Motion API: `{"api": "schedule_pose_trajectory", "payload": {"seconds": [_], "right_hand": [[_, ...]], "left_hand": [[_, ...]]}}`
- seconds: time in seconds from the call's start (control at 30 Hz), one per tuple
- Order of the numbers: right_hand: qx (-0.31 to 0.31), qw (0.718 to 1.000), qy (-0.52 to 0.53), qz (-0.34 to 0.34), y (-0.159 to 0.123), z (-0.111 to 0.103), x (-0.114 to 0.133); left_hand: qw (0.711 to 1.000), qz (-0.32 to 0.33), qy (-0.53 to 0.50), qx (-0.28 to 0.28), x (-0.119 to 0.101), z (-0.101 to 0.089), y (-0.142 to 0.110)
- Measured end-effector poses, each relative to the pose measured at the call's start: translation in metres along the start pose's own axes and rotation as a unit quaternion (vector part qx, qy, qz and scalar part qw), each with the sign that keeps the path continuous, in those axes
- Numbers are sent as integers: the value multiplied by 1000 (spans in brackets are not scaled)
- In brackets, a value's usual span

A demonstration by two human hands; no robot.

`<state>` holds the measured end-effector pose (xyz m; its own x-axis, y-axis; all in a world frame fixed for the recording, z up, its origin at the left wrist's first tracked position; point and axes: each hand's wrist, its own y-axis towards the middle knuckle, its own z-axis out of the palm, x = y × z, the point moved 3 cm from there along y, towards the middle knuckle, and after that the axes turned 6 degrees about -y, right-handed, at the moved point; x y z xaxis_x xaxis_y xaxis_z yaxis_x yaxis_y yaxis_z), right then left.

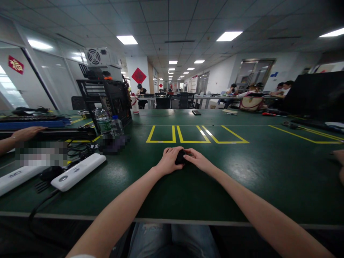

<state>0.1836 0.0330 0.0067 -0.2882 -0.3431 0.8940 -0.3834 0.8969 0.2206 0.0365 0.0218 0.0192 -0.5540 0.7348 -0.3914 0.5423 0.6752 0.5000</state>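
Both my hands meet at the middle of the green table (242, 179). My left hand (168, 160) curls its fingers around a small black object (180, 157) that rests on the table surface. My right hand (196, 159) grips the same black object from the other side, fingers closed on it. The object is mostly hidden between the two hands, and I cannot make out what it is. Just beyond the hands lie yellow taped rectangles (193, 134) on the table.
At the left lie two white power strips (77, 172) with black cables, two water bottles (103, 122) and a black computer frame (107, 96). Another person's hand (25, 133) rests at far left. A phone (196, 112) lies farther back. People sit at distant desks.
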Motion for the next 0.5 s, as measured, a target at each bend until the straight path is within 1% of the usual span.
{"api": "schedule_pose_trajectory", "payload": {"seconds": [0.13, 0.2, 0.37, 0.5], "right_hand": [[33, 998, 29, -35, -3, 1, 1], [36, 997, 40, -49, -3, 1, 2], [1, 998, 24, -50, -1, 2, 4], [-9, 1000, 5, -18, -1, 3, 4]], "left_hand": [[1000, -1, 4, -5, 2, 2, 1], [1000, 0, 6, -8, 3, 2, 1], [1000, 2, 2, -4, 1, 1, 1], [1000, -3, -2, 2, 0, 0, 0]]}}
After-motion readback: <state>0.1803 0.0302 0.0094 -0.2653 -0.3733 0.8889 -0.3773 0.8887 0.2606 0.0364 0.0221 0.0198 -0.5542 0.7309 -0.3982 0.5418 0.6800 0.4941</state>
